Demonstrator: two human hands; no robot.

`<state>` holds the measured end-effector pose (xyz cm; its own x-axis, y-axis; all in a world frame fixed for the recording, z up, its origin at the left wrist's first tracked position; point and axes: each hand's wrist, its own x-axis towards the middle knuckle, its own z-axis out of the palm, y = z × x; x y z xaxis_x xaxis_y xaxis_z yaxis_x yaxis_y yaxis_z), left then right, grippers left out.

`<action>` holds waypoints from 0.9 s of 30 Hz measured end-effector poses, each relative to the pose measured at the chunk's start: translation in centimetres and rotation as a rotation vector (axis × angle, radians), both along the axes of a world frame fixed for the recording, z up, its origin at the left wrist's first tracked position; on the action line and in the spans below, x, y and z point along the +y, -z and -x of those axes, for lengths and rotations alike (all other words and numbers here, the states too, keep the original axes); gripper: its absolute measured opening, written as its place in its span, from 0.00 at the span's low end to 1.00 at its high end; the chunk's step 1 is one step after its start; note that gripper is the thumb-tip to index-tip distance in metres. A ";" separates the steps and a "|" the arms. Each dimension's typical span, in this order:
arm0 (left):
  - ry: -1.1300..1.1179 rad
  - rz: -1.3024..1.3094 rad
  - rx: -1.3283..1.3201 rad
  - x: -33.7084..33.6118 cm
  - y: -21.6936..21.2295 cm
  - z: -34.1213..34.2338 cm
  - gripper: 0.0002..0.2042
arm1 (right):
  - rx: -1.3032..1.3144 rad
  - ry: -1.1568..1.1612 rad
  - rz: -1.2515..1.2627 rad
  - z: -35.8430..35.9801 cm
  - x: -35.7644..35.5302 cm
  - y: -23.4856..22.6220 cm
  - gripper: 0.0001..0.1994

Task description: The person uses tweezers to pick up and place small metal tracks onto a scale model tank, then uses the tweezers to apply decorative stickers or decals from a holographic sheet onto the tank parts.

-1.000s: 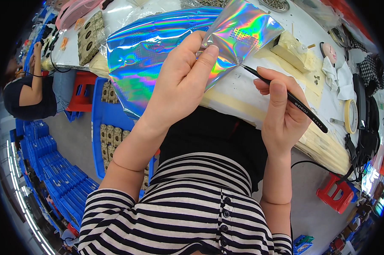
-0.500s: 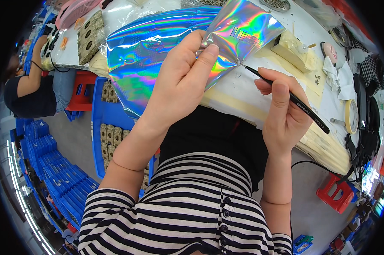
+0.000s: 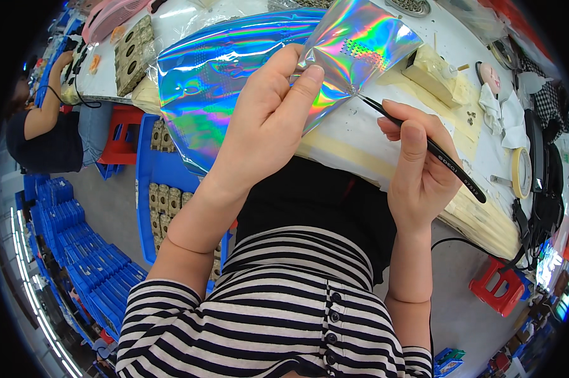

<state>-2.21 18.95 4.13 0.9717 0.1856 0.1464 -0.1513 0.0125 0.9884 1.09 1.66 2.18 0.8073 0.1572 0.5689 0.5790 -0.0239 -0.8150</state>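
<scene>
Above a cluttered white worktable, a worker's left hand pinches iridescent film between thumb and closed fingers, partly hiding the sheet. The right hand closes thumb and fingers around slim black tweezers, their point at the film's lower edge; whether the tips grip anything cannot be told. The film's broad blue expanse covers the table's near left. A pale yellow block sits just right of it, with a tape roll farther right. Below left, a blue crate holds khaki parts; beyond, a co-worker sits near a red stool.
</scene>
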 end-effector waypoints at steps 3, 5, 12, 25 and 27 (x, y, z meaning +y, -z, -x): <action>0.002 0.008 -0.003 -0.1 -0.1 -0.1 0.10 | 0.004 -0.002 0.001 0.0 0.0 0.0 0.05; 0.006 0.012 -0.005 0.0 -0.1 0.0 0.10 | 0.007 -0.003 0.006 0.0 0.0 -0.1 0.05; 0.002 0.022 0.003 -0.1 -0.1 0.1 0.10 | -0.012 0.005 0.005 0.0 -0.1 -0.2 0.06; -0.011 -0.028 -0.035 0.1 0.1 -0.2 0.11 | 0.004 -0.013 0.007 0.1 -0.1 0.0 0.05; 0.003 -0.041 -0.021 0.3 0.2 -0.2 0.11 | 0.001 -0.017 -0.001 0.1 0.0 0.0 0.05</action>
